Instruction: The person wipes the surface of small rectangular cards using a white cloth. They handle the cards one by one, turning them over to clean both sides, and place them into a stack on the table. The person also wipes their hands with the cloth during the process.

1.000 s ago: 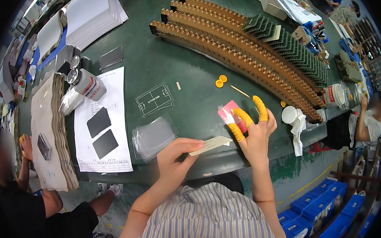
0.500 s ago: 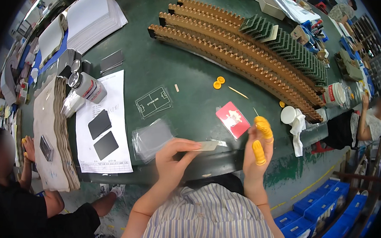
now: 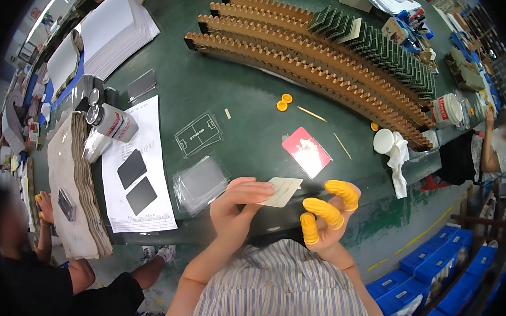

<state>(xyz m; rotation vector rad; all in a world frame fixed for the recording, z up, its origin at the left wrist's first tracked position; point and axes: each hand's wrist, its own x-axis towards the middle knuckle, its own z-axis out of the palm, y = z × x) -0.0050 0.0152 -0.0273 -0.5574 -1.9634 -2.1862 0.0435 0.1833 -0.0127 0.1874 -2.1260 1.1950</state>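
My left hand [image 3: 235, 206] is closed on a thin pale cream card [image 3: 284, 192], pinched at its left edge between thumb and fingers. Just right of the card is my right hand [image 3: 329, 216], its fingers apart and nothing between them. Yellow rubber finger cots cover several of its fingertips. Beyond the hands lies a red card with a white figure [image 3: 306, 152], partly under glare. Two thin wooden sticks, a pointed one [image 3: 312, 113] and another [image 3: 342, 146], rest on the green table. Clear plastic sheets [image 3: 200, 184] lie left of my left hand.
Slotted wooden racks [image 3: 260, 37] curve across the back, one holding dark green cards [image 3: 375, 47]. A dark outlined card [image 3: 199, 134], yellow finger cots [image 3: 282, 105], a white lid [image 3: 383, 140] and a grey bottle [image 3: 116, 122] stand or lie around. People sit at both sides.
My right hand has moved left and nearer to me, away from the stick, which now shows whole on the table. The pale card is tilted to show more of its face.
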